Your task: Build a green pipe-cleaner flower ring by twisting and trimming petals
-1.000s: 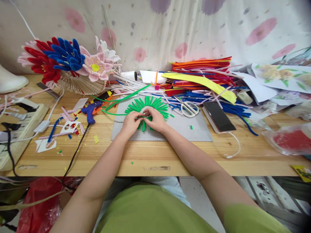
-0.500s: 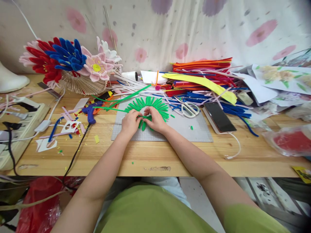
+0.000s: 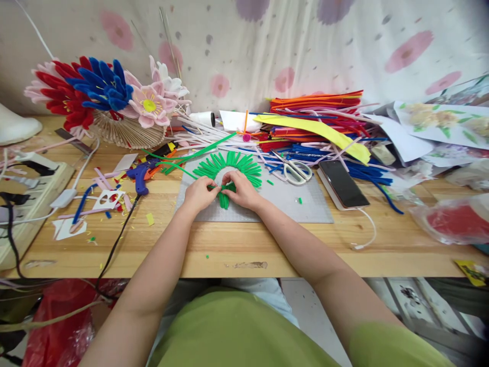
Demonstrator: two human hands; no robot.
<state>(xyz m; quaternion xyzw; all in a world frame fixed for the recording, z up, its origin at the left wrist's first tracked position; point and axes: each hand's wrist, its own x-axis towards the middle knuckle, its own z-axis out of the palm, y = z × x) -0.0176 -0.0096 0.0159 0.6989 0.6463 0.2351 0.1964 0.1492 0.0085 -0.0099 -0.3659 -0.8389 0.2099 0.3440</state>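
Note:
A ring of green pipe cleaner loops [image 3: 244, 165] lies on the grey cutting mat [image 3: 298, 209], its near side partly covered by my hands. My left hand [image 3: 200, 194] pinches a green strand at the ring's near left part. Close beside it, my right hand [image 3: 241, 191] has thumb and finger closed on the green loops, the fingertips of both hands almost meeting. Long green pipe cleaners [image 3: 206, 149] stretch behind my left hand towards the left. Small green offcuts [image 3: 300, 200] and white-handled scissors [image 3: 296, 171] rest on the mat to the right.
At left are a blue glue gun [image 3: 140, 176], paper scraps [image 3: 110, 200] and a power strip [image 3: 49, 199]. Fuzzy flowers [image 3: 103, 86] stand behind them. Bundled pipe cleaners [image 3: 317, 107] lie at the back. A phone [image 3: 342, 184] sits right of the mat.
My hands have come down slightly, with the left hand shifted left and its fingertips lower. More of the ring's open middle and its near loops now show.

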